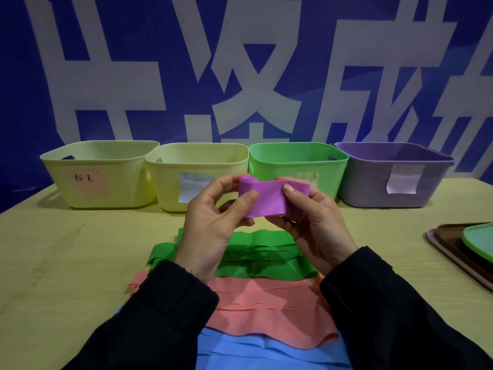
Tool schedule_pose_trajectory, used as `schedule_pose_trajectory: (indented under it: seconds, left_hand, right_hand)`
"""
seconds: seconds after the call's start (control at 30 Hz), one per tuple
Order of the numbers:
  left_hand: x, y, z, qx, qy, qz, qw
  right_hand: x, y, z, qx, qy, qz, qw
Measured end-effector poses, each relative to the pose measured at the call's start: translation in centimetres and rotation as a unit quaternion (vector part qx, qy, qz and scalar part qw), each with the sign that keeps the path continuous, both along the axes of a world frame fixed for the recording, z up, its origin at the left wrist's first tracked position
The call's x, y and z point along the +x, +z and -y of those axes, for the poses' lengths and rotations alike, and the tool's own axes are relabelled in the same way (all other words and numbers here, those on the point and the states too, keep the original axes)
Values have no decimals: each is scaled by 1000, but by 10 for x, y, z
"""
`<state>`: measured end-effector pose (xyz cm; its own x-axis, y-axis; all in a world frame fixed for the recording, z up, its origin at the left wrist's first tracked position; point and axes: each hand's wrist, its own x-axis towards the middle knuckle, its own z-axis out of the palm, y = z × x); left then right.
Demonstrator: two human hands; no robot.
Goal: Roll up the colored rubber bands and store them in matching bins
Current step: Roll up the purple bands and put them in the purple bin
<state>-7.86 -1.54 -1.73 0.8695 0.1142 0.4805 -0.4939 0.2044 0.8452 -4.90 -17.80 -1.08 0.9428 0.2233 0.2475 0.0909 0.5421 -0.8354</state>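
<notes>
Two hands, the left hand (pixel 213 222) and the right hand (pixel 312 222), pinch the purple band (pixel 269 198) in the air above the worktop (pixel 80 263), each grip closed on it. I think the roll should stay tight and straight, then go into the purple bin (pixel 373 180). Green bands (pixel 261 260) lie below; a blue wall (pixel 133 49) stands behind.
</notes>
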Motion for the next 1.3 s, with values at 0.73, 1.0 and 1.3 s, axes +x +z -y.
schedule_pose_trajectory:
  seconds: [0.73, 1.0, 1.3]
  left_hand:
    - [0, -3, -1, 53, 72, 13, 996]
    - [-4, -5, 7, 94, 37, 5, 995]
    - [-1, -5, 7, 53, 52, -24, 997]
  right_hand:
    - [-3, -7, -9, -38, -24, 42, 998]
    - [-4, -7, -9, -80, -61, 47, 994]
    - [-4, -7, -7, -75, -50, 37, 995]
